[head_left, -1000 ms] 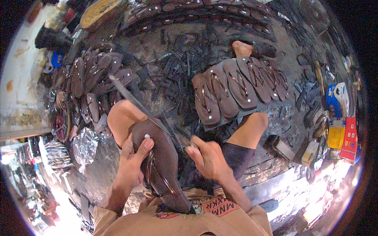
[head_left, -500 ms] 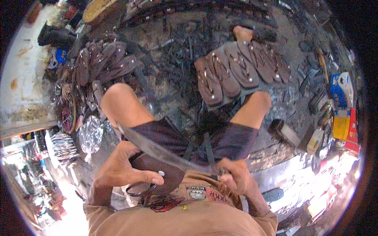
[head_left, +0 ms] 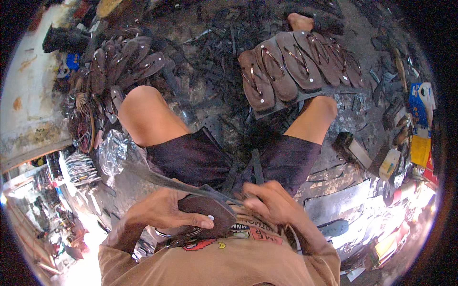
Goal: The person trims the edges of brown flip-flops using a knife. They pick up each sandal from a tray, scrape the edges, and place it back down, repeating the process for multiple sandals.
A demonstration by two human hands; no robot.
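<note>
A brown flip-flop with a white round dot lies in my left hand, in front of my shirt. My left thumb presses on its upper face near the dot, and the fingers go underneath out of sight. Closed around the handle end of a long knife is my right hand. Its dark, slightly curved blade reaches left across the far edge of the flip-flop, blurred toward the tip. Whether the blade touches the sole, I cannot tell.
Several brown flip-flops lie in a row beyond my right knee. More are heaped at the far left. Dark scraps litter the floor between. Blue packaging and a block-shaped tool are at the right.
The knife has shifted left and nearer to me, along the flip-flop's edge. My right hand has moved left and slightly away. The flip-flop has turned and moved a little right.
</note>
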